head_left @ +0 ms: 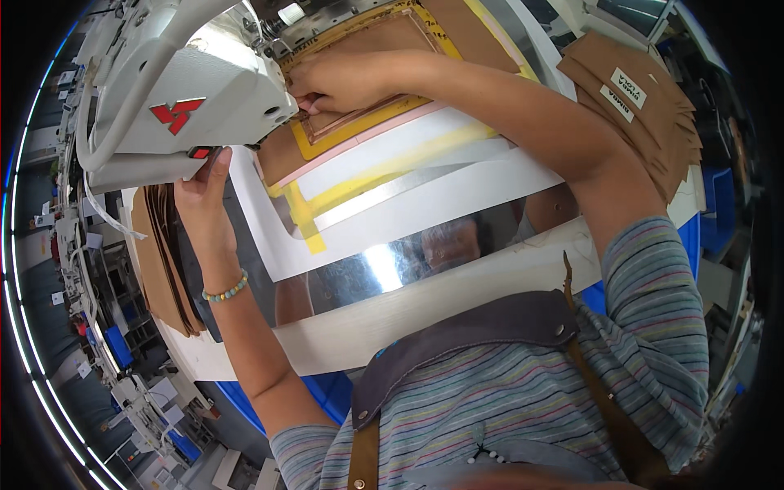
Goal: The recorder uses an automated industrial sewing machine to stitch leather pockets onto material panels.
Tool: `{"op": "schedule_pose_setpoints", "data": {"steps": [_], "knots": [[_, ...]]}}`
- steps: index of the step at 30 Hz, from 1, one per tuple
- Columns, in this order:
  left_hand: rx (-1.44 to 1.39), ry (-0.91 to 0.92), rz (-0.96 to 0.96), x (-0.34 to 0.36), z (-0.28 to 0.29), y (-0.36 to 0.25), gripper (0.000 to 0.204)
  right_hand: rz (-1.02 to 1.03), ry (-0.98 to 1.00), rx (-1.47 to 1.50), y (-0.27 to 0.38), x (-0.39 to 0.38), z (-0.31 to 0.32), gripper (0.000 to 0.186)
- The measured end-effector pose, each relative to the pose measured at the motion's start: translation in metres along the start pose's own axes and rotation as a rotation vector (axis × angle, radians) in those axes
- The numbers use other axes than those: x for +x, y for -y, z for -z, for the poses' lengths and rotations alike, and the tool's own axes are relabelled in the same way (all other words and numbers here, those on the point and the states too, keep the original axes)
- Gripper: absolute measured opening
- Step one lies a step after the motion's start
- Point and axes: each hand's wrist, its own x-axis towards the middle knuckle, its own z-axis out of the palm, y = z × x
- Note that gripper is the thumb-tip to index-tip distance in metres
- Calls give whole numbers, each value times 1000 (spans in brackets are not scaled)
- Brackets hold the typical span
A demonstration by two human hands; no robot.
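Note:
A white sewing machine head (188, 106) with a red mark hangs over the work at upper left. Against its lower edge, just beneath a small red switch (199, 153), my left hand (204, 189) is closed with thumb raised; what lies behind the thumb is hidden. My right hand (339, 82) reaches under the machine's needle end, fingertips bent together in a pinch over a brown panel (282, 155). Whatever they pinch is too small to make out. Around that panel runs a yellow template frame (318, 149), lying on a white sheet (392, 200) with yellow tape (306, 216).
Brown pieces are stacked with white labels (627, 88) at the right. Another brown stack (163, 253) stands at the left, beside the machine. A shiny metal plate (359, 278) and the pale table edge (441, 302) lie between the work and my body.

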Motion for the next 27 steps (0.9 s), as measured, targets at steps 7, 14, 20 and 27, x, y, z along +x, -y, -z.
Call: {"op": "schedule_pose_setpoints", "data": {"steps": [7,14,20,27], "knots": [[-21,-12,-53,6,-5,3,54,26,-289,-518,-1,-25,0,28],[62,-9,-65,8,-1,-1,49,144,-293,-138,-11,-44,-14,36],[63,23,-77,5,-2,-1,52,135,-217,-220,-9,-51,-16,36],[59,6,-27,0,-3,17,54,175,-208,-215,-1,-51,-11,36]]}}
